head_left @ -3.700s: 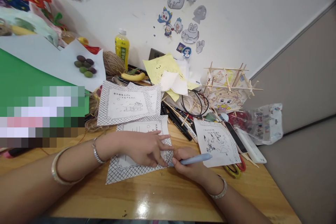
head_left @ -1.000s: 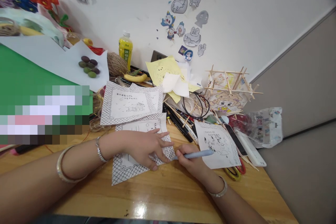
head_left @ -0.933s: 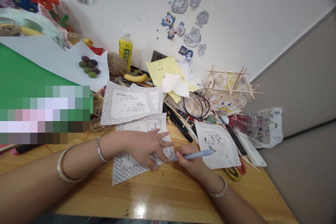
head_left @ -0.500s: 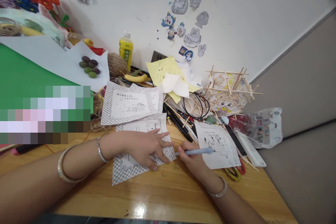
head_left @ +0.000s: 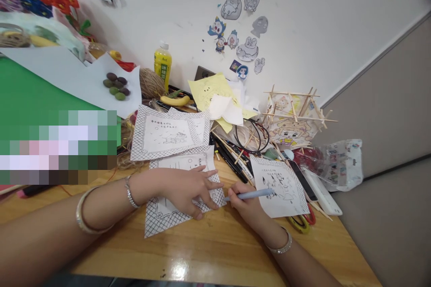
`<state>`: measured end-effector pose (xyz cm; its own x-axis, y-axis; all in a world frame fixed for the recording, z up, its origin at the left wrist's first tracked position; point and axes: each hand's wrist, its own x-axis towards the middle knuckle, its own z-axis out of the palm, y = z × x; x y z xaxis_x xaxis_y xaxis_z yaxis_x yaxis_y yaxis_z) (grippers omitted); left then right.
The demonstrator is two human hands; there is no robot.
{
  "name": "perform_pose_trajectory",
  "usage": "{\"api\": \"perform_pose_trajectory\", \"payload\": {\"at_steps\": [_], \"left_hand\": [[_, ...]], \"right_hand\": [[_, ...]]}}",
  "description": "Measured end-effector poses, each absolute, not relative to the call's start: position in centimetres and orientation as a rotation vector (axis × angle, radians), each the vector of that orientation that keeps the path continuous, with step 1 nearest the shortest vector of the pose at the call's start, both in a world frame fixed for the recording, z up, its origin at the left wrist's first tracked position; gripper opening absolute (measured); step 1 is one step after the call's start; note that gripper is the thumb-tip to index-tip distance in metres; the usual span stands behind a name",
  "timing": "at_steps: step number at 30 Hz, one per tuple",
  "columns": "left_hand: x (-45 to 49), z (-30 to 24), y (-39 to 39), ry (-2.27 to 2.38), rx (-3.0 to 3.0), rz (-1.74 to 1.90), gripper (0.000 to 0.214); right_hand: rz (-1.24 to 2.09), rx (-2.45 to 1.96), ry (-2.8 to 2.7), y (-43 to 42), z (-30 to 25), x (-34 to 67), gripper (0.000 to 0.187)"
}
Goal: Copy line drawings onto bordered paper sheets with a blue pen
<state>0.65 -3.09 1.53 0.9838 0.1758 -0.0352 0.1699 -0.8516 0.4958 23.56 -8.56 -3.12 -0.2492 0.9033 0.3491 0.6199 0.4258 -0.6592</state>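
My left hand (head_left: 188, 190) lies flat with fingers spread on a sheet of paper (head_left: 158, 222) that has a cross-hatched border, covering much of its drawing. My right hand (head_left: 245, 202) grips a light blue pen (head_left: 256, 193), its tip at the sheet's right corner. Behind the sheet, a second bordered drawing (head_left: 164, 132) with handwriting and a small building overlaps its top edge. To the right of the pen rests a third drawing (head_left: 279, 188) with dark ink marks, partly behind my right hand.
Behind the papers are black pens (head_left: 230, 159), a toy banana (head_left: 175, 100), a yellow sheet (head_left: 205, 89) and a drink bottle (head_left: 162, 65). On the right stand a stick-framed lantern (head_left: 292, 119), a phone (head_left: 303, 179) and scissors (head_left: 299, 223). A blurred patch hides part of the left side.
The view has shifted very slightly. Both hands, the pen and the papers keep practically the same places.
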Motion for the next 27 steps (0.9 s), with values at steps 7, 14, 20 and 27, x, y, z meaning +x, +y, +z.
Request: {"api": "perform_pose_trajectory", "payload": {"at_steps": [7, 14, 20, 27], "left_hand": [[0.67, 1.82, -3.19, 0.271, 2.635, -0.052, 0.045], [0.74, 1.62, -3.09, 0.269, 2.650, -0.067, 0.045], [0.72, 1.73, -3.12, 0.264, 2.628, -0.041, 0.045], [0.60, 1.29, -3.17, 0.300, 2.548, 0.035, 0.045]], "right_hand": [[0.607, -1.325, -1.870, -8.65, -3.03, 23.63, 0.035], [0.586, -1.268, -2.001, -8.84, -2.95, 23.67, 0.036], [0.608, -1.272, -2.014, -8.87, -2.89, 23.60, 0.036], [0.566, -1.295, -1.976, -8.80, -3.00, 23.70, 0.035]]}}
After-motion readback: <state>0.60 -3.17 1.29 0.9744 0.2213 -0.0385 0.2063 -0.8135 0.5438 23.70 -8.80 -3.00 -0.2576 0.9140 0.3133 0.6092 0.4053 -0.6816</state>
